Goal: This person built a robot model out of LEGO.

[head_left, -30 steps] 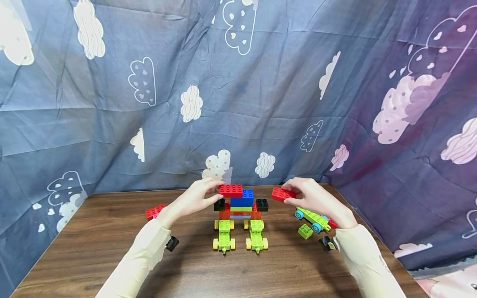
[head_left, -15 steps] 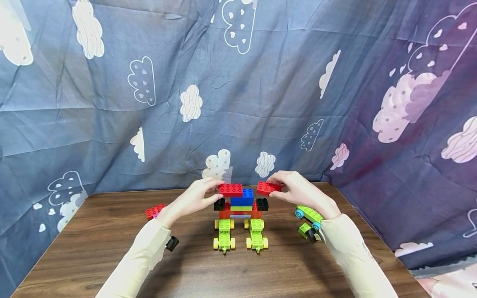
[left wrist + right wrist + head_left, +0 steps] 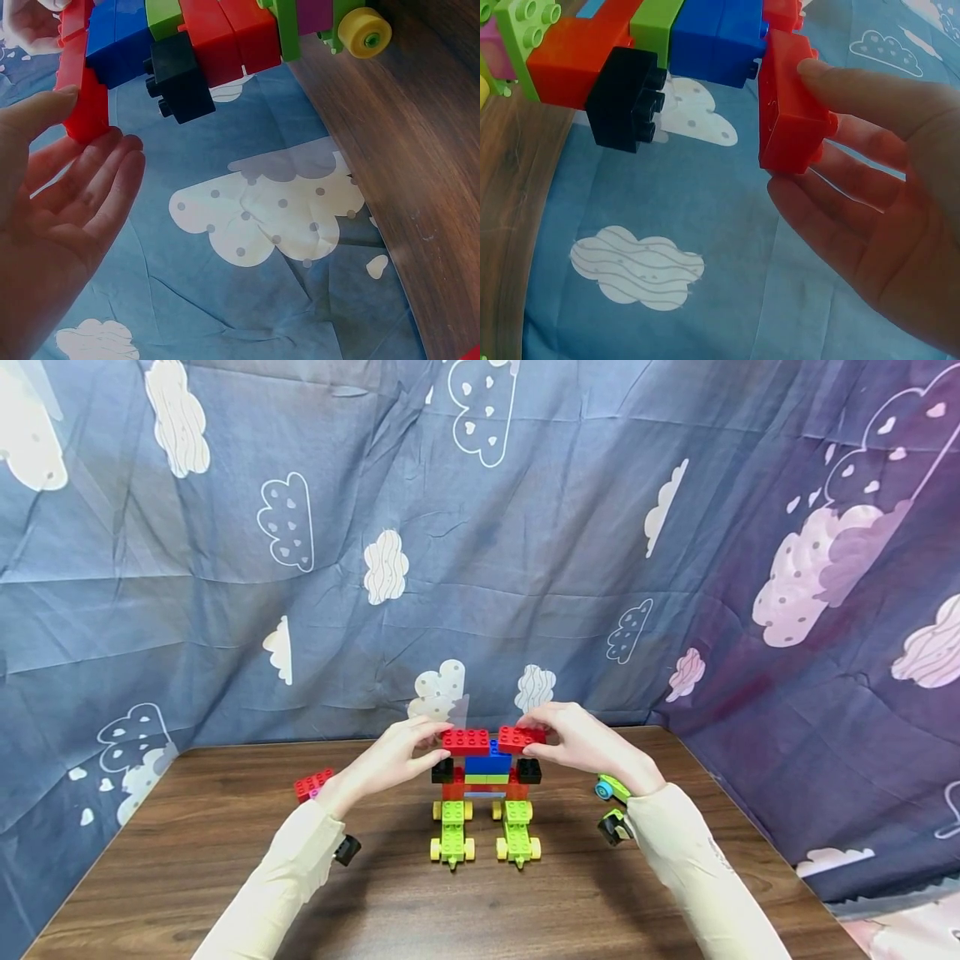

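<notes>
A toy brick build stands mid-table on two lime green wheel bases point(image 3: 452, 837) with yellow wheels. Above them come red bricks point(image 3: 217, 37), a lime layer, a blue brick point(image 3: 487, 766) and a black brick point(image 3: 528, 770) on each side. My left hand point(image 3: 401, 752) pinches the outer end of a red brick point(image 3: 465, 742) that lies on the blue top's left part. Between thumb and fingers my right hand point(image 3: 581, 739) holds another red brick point(image 3: 787, 112) over the blue top's right side, a small gap from the first.
On the wooden table point(image 3: 480, 918), a red brick point(image 3: 312, 785) lies left, beside my left forearm. A lime car base point(image 3: 613, 787) with blue wheels is partly hidden behind my right arm. A cloud-print cloth point(image 3: 480, 568) hangs behind the table.
My right hand has moved left with its red brick, from right of the build to over the blue top. The left hand stays on its brick.
</notes>
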Demonstrator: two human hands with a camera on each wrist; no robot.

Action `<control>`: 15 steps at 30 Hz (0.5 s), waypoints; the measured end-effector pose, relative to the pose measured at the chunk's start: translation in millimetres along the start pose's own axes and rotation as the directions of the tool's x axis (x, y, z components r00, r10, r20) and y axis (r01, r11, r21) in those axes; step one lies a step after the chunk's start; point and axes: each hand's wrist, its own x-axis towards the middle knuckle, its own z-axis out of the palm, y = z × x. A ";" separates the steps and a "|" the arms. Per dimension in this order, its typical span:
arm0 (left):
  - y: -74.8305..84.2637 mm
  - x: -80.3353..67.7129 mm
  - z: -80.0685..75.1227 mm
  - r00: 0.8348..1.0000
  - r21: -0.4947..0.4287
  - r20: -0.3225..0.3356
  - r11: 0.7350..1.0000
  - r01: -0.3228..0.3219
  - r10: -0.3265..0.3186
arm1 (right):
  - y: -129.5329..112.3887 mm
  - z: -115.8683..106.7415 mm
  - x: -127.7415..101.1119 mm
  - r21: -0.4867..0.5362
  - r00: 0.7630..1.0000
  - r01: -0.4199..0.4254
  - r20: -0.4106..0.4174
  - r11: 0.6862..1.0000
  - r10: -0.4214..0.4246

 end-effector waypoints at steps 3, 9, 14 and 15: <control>-0.6 -0.1 0.0 1.000 0.003 0.005 1.000 0.002 -0.002 | -1.7 1.1 2.8 0.003 1.000 -0.003 0.012 1.000 0.003; -1.4 -0.4 0.8 1.000 -0.009 0.002 1.000 -0.008 0.008 | -2.6 3.3 7.1 0.025 1.000 -0.002 0.029 1.000 0.002; -1.4 -0.4 1.1 1.000 -0.003 -0.003 1.000 -0.018 0.018 | -2.5 4.9 9.3 0.045 0.999 -0.004 0.036 0.999 0.002; -1.3 -0.5 1.1 1.000 0.003 -0.005 1.000 -0.021 0.021 | -2.6 5.2 9.8 0.045 0.999 -0.005 0.038 0.999 0.003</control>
